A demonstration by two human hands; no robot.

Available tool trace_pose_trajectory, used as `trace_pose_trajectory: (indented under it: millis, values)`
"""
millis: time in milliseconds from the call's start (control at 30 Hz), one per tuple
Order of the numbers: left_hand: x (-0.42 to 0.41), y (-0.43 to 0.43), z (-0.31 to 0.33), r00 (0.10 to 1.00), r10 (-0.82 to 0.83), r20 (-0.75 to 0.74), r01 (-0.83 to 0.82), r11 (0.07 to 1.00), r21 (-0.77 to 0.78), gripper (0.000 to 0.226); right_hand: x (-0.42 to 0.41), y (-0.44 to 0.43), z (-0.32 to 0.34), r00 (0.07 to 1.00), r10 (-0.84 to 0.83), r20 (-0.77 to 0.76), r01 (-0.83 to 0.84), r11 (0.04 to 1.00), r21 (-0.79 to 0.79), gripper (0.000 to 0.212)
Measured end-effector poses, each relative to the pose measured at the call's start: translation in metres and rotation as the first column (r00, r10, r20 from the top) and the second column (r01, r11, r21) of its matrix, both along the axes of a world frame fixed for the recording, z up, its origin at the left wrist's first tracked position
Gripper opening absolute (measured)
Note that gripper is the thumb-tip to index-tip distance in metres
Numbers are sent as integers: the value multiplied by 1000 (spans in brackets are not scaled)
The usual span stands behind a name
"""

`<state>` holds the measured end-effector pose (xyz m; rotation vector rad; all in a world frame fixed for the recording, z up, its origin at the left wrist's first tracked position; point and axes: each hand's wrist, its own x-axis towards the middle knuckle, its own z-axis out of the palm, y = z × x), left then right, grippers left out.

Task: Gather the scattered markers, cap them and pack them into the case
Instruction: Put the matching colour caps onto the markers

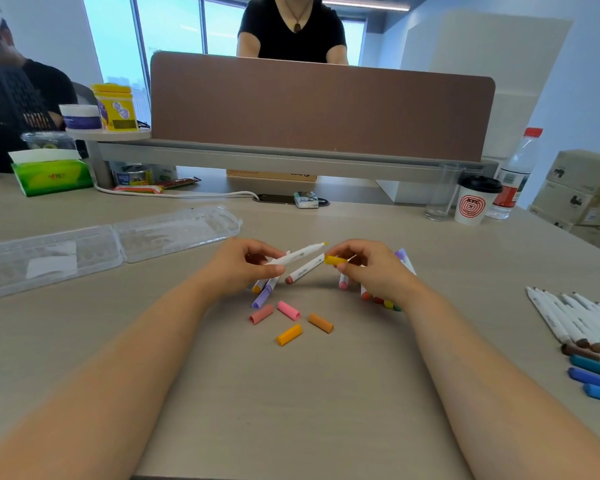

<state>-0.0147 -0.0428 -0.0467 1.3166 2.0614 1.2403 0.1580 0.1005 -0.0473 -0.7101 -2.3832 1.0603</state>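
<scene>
Centrally, just above the middle of the frame, two bare hands meet over a pale wood table (326, 393). The left hand (253, 263) has its grip closed on a white marker (298, 254), uncapped, whose yellow tip points up and to the right. The right hand (371, 268) pinches a yellow cap (335, 260) between thumb and fingertips, just below and apart from that tip.

Readable writing is scarce. A white paper cup (471, 204) with a black lid, at the right near the table's far edge, carries a red spiral print with letters that seem to read KFC. A second marker (305, 270) lying between the hands has dark lettering on its barrel, too small to read. Labels on a green tissue pack (51, 174) and a yellow tub (115, 107) at upper left are also illegible.

As for containers, the clear plastic case (101, 244) lies open and flat at the left, with a white slip showing in its left half. A clear glass (442, 199) and a red-capped water bottle (515, 174) flank the cup.

More markers lie partly hidden under both hands. Four loose caps (289, 335), pink, rose, tan and orange, lie just below the hands. A row of markers (575, 320) lies at the right edge.
</scene>
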Motion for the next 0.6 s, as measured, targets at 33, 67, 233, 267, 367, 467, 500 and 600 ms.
trace_pose_trajectory:
  millis: [33,67,233,267,367,467,500,600]
  values:
    - [-1,0,-1,1000,5,-10,-5,1000,5,21,0,1,-1,999,-33,-41,32,999,-30,20]
    - [-2,0,-2,1000,14,-19,-14,1000,11,21,-1,2,-2,995,-63,-76,60,997,-46,20]
    - [-2,1,-5,999,38,-33,-37,999,29,23,-2,4,-3,980,-113,-161,106,993,-56,18]
    - [-2,1,-5,999,39,-35,-38,999,28,22,-3,5,-4,981,-110,-162,102,993,-63,18]
    - [-2,1,-6,998,37,-44,-36,999,22,21,-3,4,-4,984,-98,-147,90,994,-60,19]
    - [-2,1,-6,998,42,-37,-41,999,22,19,-4,4,-4,976,-123,-181,114,992,-62,20]
    - [-2,1,-6,998,46,-34,-45,999,25,18,-3,5,-4,971,-139,-193,128,989,-70,20]
    - [-3,1,-6,998,48,-37,-47,998,30,17,-2,4,-3,975,-127,-184,115,991,-73,19]
